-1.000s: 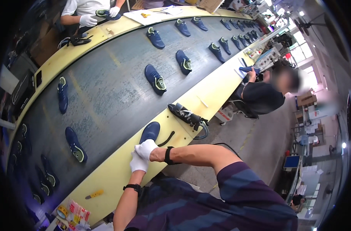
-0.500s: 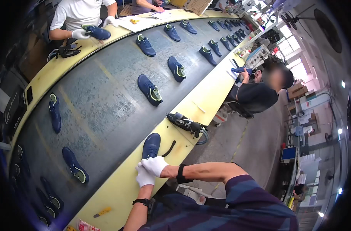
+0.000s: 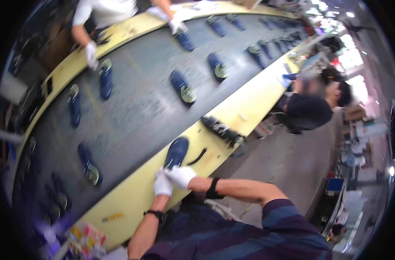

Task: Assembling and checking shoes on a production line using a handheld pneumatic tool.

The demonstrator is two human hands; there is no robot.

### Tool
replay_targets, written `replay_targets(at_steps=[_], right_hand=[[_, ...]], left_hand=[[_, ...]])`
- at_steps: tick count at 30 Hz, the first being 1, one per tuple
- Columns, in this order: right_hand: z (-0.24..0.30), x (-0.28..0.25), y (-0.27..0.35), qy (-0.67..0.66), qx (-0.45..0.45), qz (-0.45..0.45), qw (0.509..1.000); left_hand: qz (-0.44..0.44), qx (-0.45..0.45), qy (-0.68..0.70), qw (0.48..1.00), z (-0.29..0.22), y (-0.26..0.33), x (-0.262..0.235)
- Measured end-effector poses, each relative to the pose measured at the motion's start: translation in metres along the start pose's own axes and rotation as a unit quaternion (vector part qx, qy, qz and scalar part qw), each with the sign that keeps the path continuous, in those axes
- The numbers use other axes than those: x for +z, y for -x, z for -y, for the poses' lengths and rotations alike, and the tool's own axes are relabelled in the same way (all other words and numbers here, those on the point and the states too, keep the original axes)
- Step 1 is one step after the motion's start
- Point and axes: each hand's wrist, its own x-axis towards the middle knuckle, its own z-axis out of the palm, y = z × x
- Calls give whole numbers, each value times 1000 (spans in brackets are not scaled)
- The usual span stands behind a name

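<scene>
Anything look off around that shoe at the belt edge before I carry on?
One oddity: the blue shoe under the left hand and right hand sits half off the grey belt, its heel on the yellow rim, unlike the shoes spaced along the belt. A black strip lies loose beside it.

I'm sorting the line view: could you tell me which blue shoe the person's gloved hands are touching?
The blue shoe on the yellow edge, beside the black strap; both hands meet at its heel. The others lie on the grey belt.

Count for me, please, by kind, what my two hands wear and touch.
White gloves: 2, on left hand and right hand
Black wristbands: 2
Blue shoe, touched at its heel: 1
Total: 5
</scene>
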Motion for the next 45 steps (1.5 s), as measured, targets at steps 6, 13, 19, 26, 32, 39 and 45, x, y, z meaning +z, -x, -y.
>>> replay_targets(at_steps=[6, 13, 19, 26, 32, 39, 45], right_hand=[[-138, -89, 16, 135, -12, -319, 938], [-255, -85, -7, -41, 155, -337, 928], [-219, -100, 2, -93, 193, -211, 954], [-69, -67, 25, -253, 87, -179, 947], [-59, -25, 15, -272, 147, -139, 941], [-65, -16, 37, -260, 193, -109, 940], [-36, -66, -4, -164, 133, -73, 975]], left_hand=[[2, 30, 186, 982, -19, 4, -32], [129, -95, 332, 930, -29, 11, -49], [108, -94, 283, 948, -19, 7, -39], [68, -31, 184, 980, 9, -8, -8], [56, -45, 100, 992, -19, 0, -12], [119, -103, 58, 986, -50, 5, -37], [81, -78, 90, 990, -39, 3, -27]])
